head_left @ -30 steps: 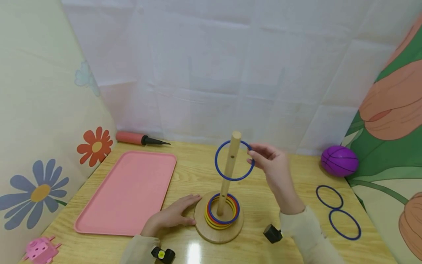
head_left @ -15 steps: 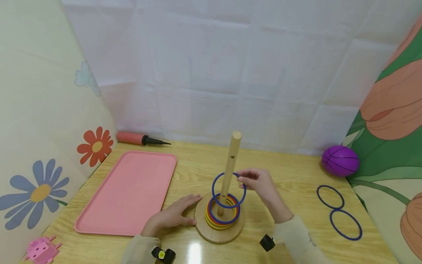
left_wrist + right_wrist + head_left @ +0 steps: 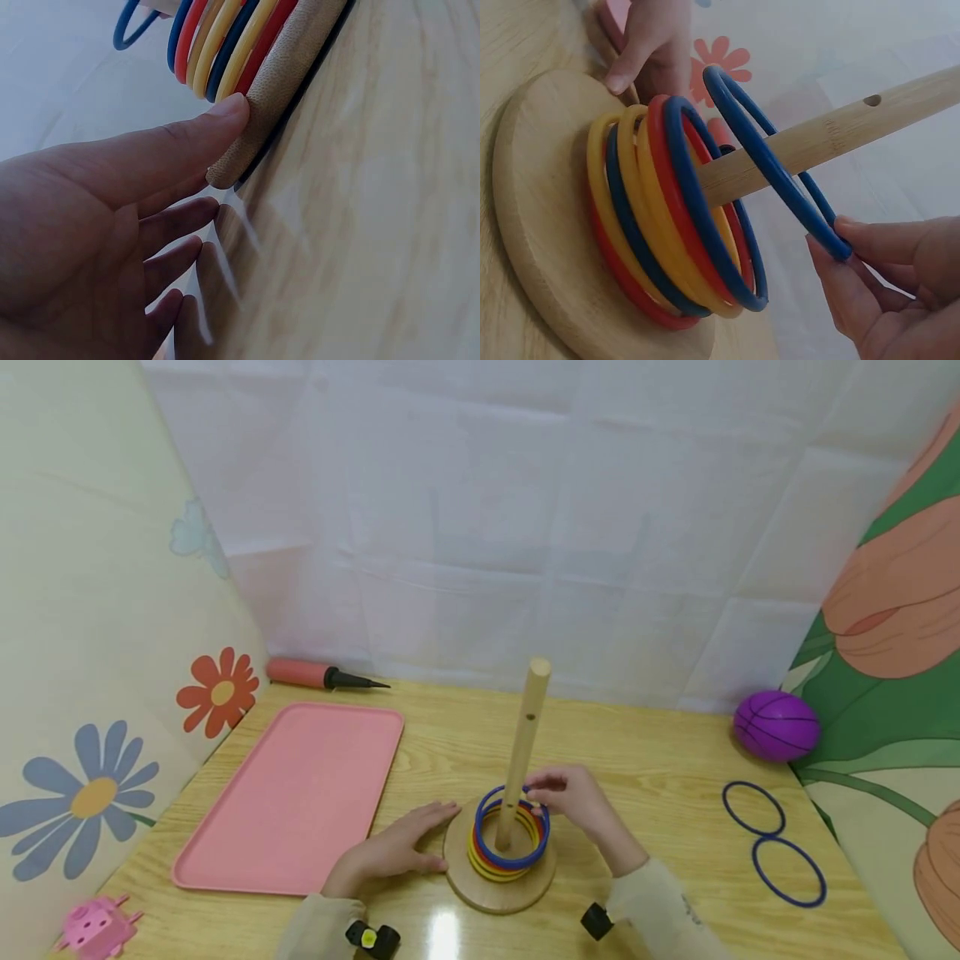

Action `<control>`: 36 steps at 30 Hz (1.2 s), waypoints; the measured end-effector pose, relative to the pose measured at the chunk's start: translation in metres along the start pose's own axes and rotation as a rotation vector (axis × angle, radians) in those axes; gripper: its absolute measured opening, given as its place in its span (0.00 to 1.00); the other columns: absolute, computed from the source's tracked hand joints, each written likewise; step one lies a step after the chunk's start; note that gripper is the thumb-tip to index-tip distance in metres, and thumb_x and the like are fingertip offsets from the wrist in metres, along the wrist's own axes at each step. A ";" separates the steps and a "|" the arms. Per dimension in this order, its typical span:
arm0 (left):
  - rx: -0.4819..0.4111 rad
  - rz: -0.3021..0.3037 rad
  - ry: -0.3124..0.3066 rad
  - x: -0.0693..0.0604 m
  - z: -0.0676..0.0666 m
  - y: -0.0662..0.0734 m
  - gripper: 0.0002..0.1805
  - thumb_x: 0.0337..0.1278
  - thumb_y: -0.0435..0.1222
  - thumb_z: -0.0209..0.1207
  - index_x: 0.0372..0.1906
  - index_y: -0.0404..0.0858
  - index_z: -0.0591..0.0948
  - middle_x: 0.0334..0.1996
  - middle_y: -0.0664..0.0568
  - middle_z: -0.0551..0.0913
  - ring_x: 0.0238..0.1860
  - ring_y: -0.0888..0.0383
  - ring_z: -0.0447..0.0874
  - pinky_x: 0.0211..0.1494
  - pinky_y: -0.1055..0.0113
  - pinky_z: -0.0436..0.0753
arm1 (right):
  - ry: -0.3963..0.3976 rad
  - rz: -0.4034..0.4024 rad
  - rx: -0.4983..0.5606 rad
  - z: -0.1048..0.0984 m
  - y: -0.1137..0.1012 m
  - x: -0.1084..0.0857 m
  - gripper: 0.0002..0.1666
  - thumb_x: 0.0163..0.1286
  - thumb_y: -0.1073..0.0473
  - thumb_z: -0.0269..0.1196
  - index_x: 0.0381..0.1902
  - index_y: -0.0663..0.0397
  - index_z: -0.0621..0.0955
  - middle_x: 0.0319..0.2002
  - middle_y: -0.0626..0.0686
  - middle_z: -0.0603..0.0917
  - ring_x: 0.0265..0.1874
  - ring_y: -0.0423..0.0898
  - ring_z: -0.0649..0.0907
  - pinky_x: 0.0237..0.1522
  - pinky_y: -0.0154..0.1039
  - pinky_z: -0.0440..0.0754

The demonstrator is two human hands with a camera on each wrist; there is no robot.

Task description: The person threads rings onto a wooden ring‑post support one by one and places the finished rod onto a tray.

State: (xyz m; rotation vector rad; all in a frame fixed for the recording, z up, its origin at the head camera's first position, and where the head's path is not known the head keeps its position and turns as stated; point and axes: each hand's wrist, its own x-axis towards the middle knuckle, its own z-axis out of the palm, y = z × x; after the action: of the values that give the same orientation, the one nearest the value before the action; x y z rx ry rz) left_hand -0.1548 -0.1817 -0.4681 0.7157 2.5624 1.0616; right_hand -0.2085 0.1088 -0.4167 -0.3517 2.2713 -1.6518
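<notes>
A wooden post (image 3: pixel 527 722) rises from a round wooden base (image 3: pixel 487 897). Red, yellow and blue rings (image 3: pixel 641 225) lie stacked round the foot of the post. My right hand (image 3: pixel 577 802) pinches a blue ring (image 3: pixel 776 176) between thumb and fingers. That ring encircles the post just above the stack, tilted and apart from it in the right wrist view. At the base's left edge rests my left hand (image 3: pixel 401 845), its fingers extended. In the left wrist view, the thumb (image 3: pixel 172 150) touches the base's rim beside the rings.
Two blue rings (image 3: pixel 789 871) lie on the table at the right, touching. Behind them sits a purple ball (image 3: pixel 777 725). A pink tray (image 3: pixel 292 802) lies left, with a red hand pump (image 3: pixel 300 672) behind it. A pink toy (image 3: pixel 97 928) stands front left.
My right hand has moved down and a little left, bringing the blue ring from near the post's top to just above the stack. The left hand has stayed at the base.
</notes>
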 end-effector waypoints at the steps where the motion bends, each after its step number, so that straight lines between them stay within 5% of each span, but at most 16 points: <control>1: 0.002 0.002 -0.001 0.000 0.000 0.000 0.45 0.55 0.47 0.65 0.72 0.32 0.61 0.72 0.32 0.60 0.73 0.30 0.52 0.72 0.32 0.53 | -0.001 0.000 -0.007 0.001 0.001 0.000 0.12 0.65 0.71 0.61 0.45 0.72 0.82 0.38 0.63 0.87 0.31 0.44 0.86 0.37 0.39 0.89; 12: -0.005 -0.002 -0.007 0.000 0.000 -0.001 0.45 0.56 0.47 0.65 0.73 0.32 0.61 0.72 0.32 0.60 0.73 0.30 0.52 0.72 0.32 0.53 | -0.014 -0.047 -0.045 0.007 0.006 0.001 0.10 0.63 0.72 0.62 0.43 0.73 0.82 0.35 0.63 0.87 0.27 0.41 0.85 0.33 0.37 0.88; 18: -0.020 -0.015 -0.016 0.000 0.000 0.000 0.44 0.56 0.47 0.65 0.73 0.33 0.60 0.73 0.33 0.59 0.73 0.30 0.51 0.73 0.32 0.52 | 0.037 -0.084 -0.196 0.010 0.006 0.001 0.09 0.63 0.71 0.64 0.41 0.66 0.85 0.35 0.61 0.88 0.28 0.42 0.85 0.30 0.33 0.87; 25: -0.031 -0.016 -0.022 0.000 -0.001 0.000 0.44 0.57 0.47 0.65 0.73 0.33 0.60 0.73 0.33 0.58 0.73 0.30 0.50 0.72 0.31 0.52 | 0.089 -0.219 -0.391 0.013 0.006 0.001 0.06 0.61 0.69 0.66 0.37 0.60 0.86 0.33 0.57 0.89 0.33 0.48 0.86 0.27 0.29 0.82; 36: -0.011 -0.003 -0.012 0.000 -0.001 0.000 0.44 0.56 0.47 0.65 0.73 0.32 0.60 0.72 0.32 0.60 0.73 0.30 0.51 0.72 0.31 0.52 | 0.085 -0.310 -0.476 0.015 0.008 0.001 0.06 0.60 0.69 0.67 0.35 0.57 0.87 0.34 0.53 0.89 0.34 0.48 0.87 0.37 0.34 0.85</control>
State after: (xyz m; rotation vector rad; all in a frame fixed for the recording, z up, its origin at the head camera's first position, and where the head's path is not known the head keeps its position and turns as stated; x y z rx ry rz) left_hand -0.1548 -0.1823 -0.4676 0.7138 2.5444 1.0664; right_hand -0.2041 0.0972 -0.4284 -0.7901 2.7780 -1.2452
